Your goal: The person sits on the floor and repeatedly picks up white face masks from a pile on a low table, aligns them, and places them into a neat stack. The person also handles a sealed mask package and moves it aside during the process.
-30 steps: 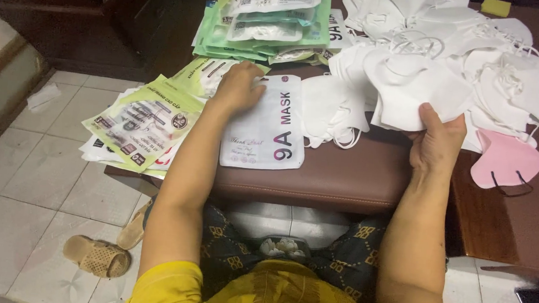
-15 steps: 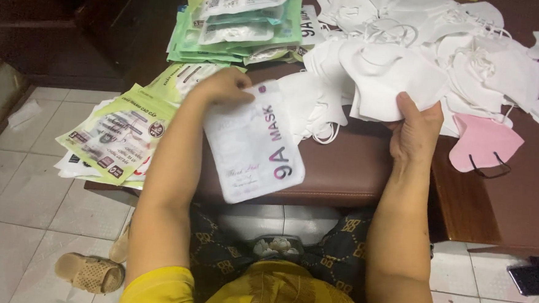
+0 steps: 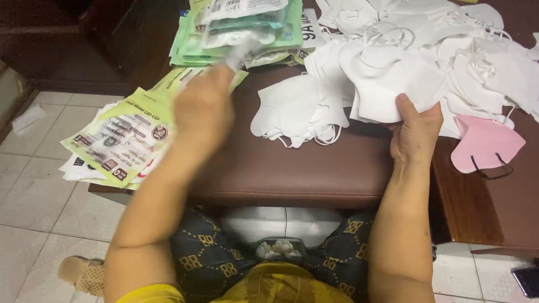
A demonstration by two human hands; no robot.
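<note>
Head view: right hand [image 3: 415, 131] grip pinches white mask [image 3: 396, 84], long axis leftward; left hand [image 3: 204, 108] blurred.

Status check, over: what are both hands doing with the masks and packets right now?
Left hand blurred, fingers on a packet by the packet stack. Right hand grips a white mask. Mask pile crowds the table.

A pink face mask [image 3: 484, 143] lies on the brown tabletop [image 3: 318, 166]. Below, a woven sandal [image 3: 82, 272] sits on pale floor tiles [image 3: 8, 218]; a dark flat object, perhaps a phone [image 3: 536, 280], lies at right.
</note>
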